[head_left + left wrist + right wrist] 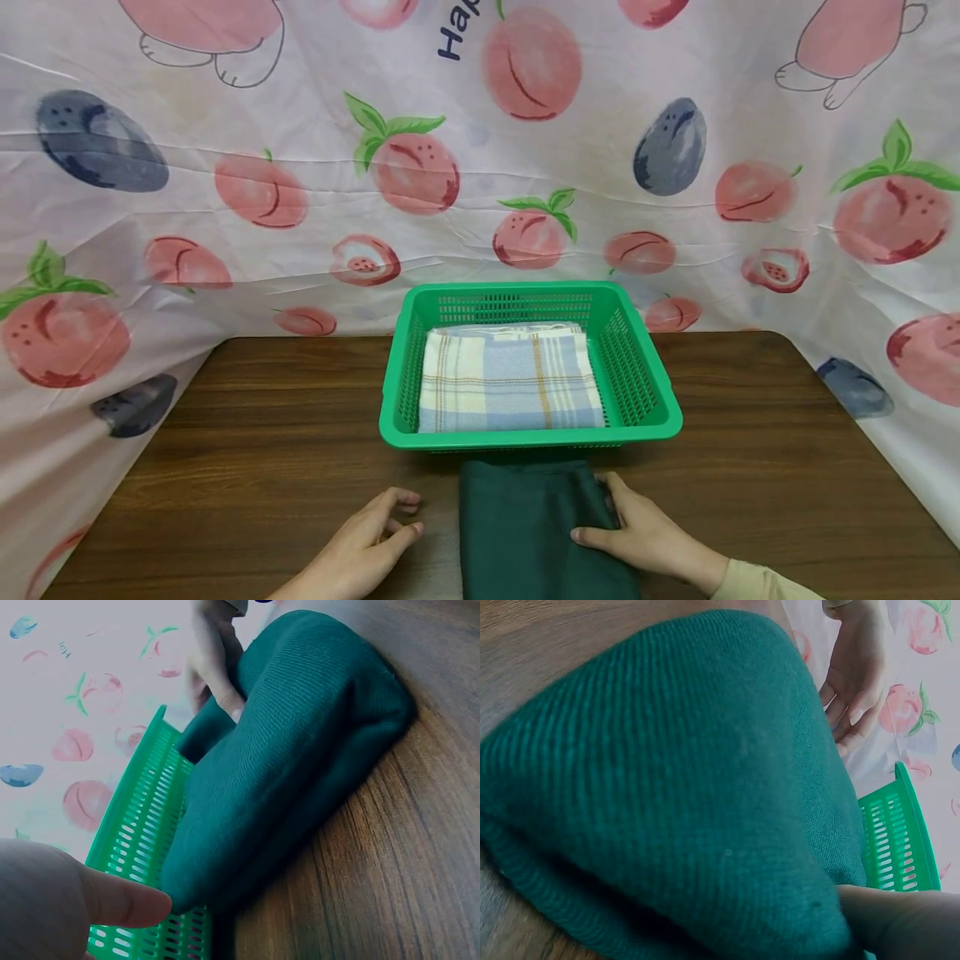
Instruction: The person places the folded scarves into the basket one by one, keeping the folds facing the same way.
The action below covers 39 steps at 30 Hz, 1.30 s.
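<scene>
Plaid cloth (510,379) already folded in basket (645,367) — green cloth (525,533) on near table, not yet in. Right hand (637,533) pinching its right edge; left hand (367,546) beside, fingers loosely apart, holding nothing.

Green cloth (536,533) — near end cut off below.

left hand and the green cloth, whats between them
Only a bare strip of wooden table separates the left hand from the folded dark green cloth, seen in the head view.
</scene>
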Motion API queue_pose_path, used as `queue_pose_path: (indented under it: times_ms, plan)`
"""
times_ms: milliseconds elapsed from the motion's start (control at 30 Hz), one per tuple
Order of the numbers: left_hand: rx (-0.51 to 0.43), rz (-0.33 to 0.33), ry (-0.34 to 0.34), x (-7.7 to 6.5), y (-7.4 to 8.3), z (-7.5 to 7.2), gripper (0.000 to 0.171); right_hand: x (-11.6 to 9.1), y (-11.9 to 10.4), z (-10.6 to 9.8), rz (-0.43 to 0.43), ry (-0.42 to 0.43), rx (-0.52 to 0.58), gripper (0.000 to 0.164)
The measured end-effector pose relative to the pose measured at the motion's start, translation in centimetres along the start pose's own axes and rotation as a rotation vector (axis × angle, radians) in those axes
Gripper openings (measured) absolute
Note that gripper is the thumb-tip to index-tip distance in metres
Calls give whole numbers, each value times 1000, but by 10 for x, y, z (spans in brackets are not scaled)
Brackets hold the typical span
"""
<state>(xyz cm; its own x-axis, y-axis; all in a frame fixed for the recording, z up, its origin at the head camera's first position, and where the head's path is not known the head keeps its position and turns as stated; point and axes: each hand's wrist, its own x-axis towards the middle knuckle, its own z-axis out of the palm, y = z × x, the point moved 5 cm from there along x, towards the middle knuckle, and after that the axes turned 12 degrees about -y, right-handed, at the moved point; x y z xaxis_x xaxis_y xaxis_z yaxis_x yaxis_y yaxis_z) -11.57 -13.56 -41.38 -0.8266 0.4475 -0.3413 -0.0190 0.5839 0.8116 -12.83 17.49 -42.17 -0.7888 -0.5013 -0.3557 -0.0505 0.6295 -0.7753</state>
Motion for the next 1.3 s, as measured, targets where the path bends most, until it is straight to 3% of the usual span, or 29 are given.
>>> queue_pose_path:
  times_ms: [233,400,667,767,933,1167,1300]
  plan:
    - [-24,29,-33,3,-2,5,38,4,-2,3,-4,-15,21,74]
    - [-63,65,-87,6,-3,12,37,0,6,2,16,-48,152,78]
    - [-265,106,-179,14,-1,27,36,-10,18,-3,38,-70,330,77]
    - [-329,92,-196,16,0,31,37,-12,20,-5,81,-72,349,72]
    - [-403,14,-199,23,3,39,45,-12,23,-6,135,-88,362,65]
    - [-410,-79,-226,29,8,46,63,-7,18,2,80,-168,417,53]
    - [-447,-70,-265,32,9,52,70,-5,15,6,56,-186,366,50]
